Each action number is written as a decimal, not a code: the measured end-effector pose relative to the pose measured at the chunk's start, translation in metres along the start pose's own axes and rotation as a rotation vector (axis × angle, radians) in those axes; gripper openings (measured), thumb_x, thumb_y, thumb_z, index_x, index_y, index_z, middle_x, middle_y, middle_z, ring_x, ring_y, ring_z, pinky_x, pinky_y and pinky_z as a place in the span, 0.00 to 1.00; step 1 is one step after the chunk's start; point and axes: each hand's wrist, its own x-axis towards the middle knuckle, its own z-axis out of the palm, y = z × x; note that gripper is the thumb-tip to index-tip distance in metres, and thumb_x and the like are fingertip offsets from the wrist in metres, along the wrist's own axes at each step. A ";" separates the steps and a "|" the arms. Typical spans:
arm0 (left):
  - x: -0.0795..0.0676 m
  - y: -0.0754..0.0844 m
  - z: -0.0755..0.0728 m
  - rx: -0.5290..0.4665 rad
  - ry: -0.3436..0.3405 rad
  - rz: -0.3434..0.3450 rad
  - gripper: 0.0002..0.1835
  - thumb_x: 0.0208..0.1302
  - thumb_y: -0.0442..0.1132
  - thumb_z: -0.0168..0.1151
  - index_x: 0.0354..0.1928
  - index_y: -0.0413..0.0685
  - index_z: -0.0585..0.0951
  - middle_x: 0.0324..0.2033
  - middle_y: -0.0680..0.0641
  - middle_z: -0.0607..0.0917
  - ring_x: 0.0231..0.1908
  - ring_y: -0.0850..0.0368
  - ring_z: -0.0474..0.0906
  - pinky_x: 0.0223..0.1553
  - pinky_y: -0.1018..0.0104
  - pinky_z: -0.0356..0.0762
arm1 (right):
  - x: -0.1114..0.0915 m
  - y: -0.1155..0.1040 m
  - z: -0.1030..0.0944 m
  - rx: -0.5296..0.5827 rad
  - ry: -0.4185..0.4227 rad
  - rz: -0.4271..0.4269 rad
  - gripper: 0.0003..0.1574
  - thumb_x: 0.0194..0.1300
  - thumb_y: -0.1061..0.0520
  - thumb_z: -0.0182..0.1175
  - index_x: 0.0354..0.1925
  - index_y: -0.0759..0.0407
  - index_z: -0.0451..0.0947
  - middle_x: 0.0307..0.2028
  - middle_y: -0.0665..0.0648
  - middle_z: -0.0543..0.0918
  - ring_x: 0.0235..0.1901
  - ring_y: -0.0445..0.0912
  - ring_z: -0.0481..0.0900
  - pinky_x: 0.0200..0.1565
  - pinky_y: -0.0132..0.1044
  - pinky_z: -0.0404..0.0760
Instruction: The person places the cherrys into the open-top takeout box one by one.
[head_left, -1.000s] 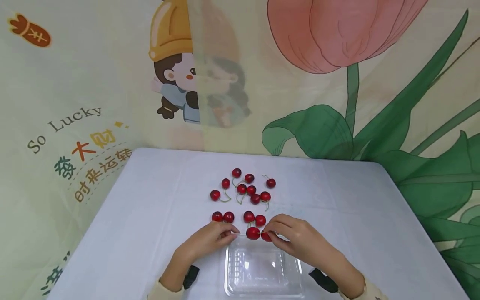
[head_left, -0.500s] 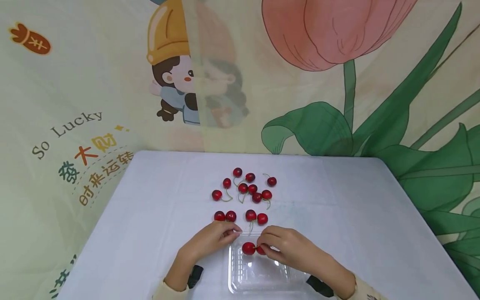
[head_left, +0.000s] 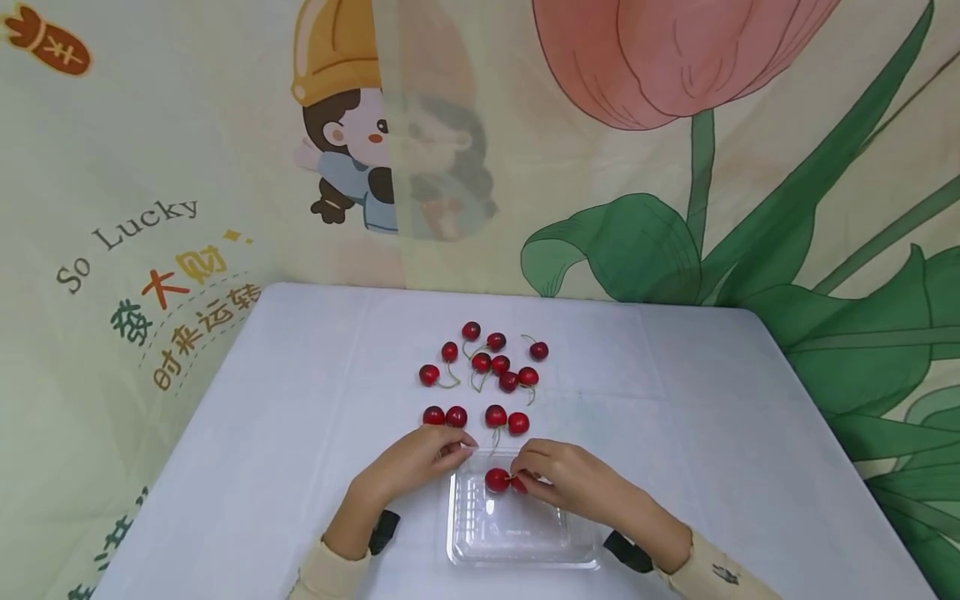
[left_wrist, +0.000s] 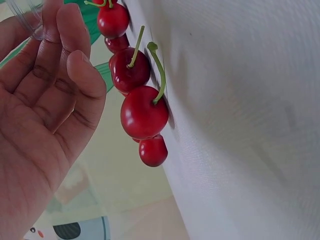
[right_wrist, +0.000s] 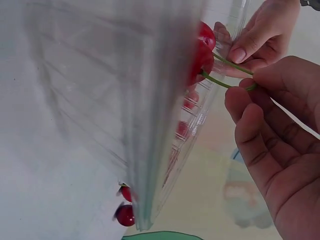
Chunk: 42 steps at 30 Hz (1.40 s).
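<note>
Your right hand (head_left: 570,477) pinches two cherry stems (right_wrist: 216,80) over the box (head_left: 495,533); your left hand (head_left: 412,460) maybe pinches its rim (head_left: 522,565). Table (head_left: 712,433) stretches both sides.

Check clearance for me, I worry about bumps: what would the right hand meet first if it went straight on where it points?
Beyond the cherries whose stems the right hand pinches, probably the left hand at the edge of the clear box; depth is unclear, so it may miss.

Head view: we note one held cherry (head_left: 519,485) partly hidden behind the right hand (head_left: 576,479). Right wrist view: we record the clear container (right_wrist: 150,100) beside that hand blurred, cut off above.
</note>
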 end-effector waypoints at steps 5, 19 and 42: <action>0.000 -0.001 -0.008 0.022 0.004 0.010 0.09 0.68 0.38 0.61 0.44 0.43 0.85 0.27 0.58 0.80 0.28 0.66 0.73 0.34 0.71 0.75 | 0.006 0.003 0.003 0.012 -0.011 0.023 0.09 0.57 0.61 0.71 0.38 0.57 0.84 0.35 0.50 0.84 0.33 0.37 0.80 0.39 0.21 0.78; -0.003 -0.001 -0.013 0.011 -0.022 -0.017 0.10 0.68 0.37 0.61 0.46 0.41 0.85 0.30 0.55 0.82 0.29 0.65 0.74 0.35 0.71 0.77 | 0.010 -0.001 0.005 0.035 -0.047 0.061 0.08 0.58 0.61 0.70 0.39 0.57 0.85 0.36 0.50 0.85 0.34 0.37 0.80 0.39 0.23 0.79; 0.000 0.001 0.000 -0.008 -0.017 -0.026 0.10 0.69 0.38 0.60 0.47 0.44 0.85 0.30 0.56 0.82 0.29 0.66 0.74 0.36 0.72 0.76 | -0.004 0.000 -0.029 -0.100 0.039 0.081 0.16 0.56 0.56 0.72 0.44 0.56 0.83 0.41 0.52 0.85 0.39 0.44 0.83 0.39 0.34 0.83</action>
